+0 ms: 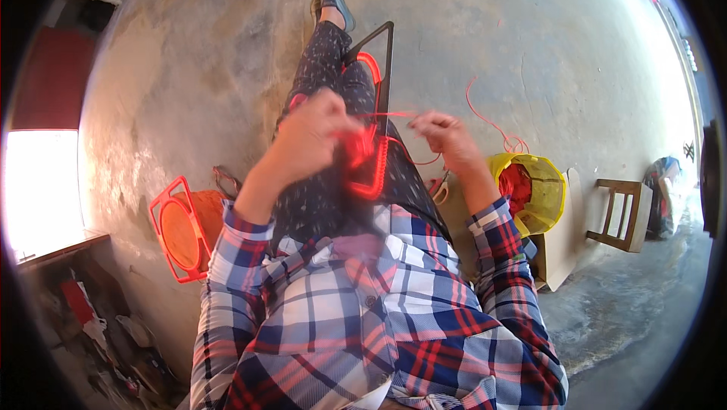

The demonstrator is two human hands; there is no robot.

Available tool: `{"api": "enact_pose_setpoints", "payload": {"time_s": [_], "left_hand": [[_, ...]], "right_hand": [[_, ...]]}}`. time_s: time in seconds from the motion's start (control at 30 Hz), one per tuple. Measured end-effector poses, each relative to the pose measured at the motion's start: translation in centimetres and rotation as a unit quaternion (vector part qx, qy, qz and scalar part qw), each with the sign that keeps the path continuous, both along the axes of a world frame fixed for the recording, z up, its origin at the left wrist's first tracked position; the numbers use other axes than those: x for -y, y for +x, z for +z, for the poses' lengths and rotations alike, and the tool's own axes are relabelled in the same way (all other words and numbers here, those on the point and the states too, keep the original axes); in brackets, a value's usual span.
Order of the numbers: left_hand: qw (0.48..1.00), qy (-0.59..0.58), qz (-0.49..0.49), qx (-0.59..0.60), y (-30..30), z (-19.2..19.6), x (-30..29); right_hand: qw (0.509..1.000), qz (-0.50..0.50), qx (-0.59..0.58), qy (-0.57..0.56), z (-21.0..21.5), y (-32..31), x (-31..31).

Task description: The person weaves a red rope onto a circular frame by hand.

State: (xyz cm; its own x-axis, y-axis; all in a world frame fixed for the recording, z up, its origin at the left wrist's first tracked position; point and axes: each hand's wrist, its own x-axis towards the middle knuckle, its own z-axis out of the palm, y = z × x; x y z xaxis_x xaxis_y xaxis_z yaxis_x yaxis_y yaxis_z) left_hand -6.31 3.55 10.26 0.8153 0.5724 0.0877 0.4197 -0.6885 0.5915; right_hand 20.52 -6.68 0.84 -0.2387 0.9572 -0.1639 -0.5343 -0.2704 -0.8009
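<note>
Red cord [392,114] straight between blurred left hand [312,136], right hand [448,137]

From my remote post, I saw red cord [390,114], a black frame [388,69] with bright red wrapping [380,171], and dark trousers [318,65] flecked with white. The plaid shirt [318,319] mixed navy, white and red. A yellow container [551,194] showed red contents [515,187]; another frame [200,222] was red-orange, the small stool [641,217] brown, the floor [454,31] mottled grey.
</note>
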Motion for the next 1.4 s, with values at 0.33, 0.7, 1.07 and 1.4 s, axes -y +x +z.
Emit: {"api": "enact_pose_setpoints", "payload": {"time_s": [0.33,0.7,1.07,1.4], "left_hand": [[0.986,-0.043,0.098,0.128,4.1,-4.3,2.6],[0.646,-0.675,0.234,0.268,5.6,-6.5,3.2],[0.686,-0.652,0.187,0.262,5.6,-8.5,3.4],[0.66,-0.672,0.237,0.238,6.4,-9.0,2.8]], "right_hand": [[0.943,-0.074,0.301,0.117,-2.2,-0.9,0.7],[0.895,-0.329,-0.238,0.183,4.5,11.5,9.6],[0.97,-0.232,0.065,-0.022,2.3,-3.2,3.4],[0.985,-0.141,0.055,-0.078,10.9,-6.6,4.9]]}}
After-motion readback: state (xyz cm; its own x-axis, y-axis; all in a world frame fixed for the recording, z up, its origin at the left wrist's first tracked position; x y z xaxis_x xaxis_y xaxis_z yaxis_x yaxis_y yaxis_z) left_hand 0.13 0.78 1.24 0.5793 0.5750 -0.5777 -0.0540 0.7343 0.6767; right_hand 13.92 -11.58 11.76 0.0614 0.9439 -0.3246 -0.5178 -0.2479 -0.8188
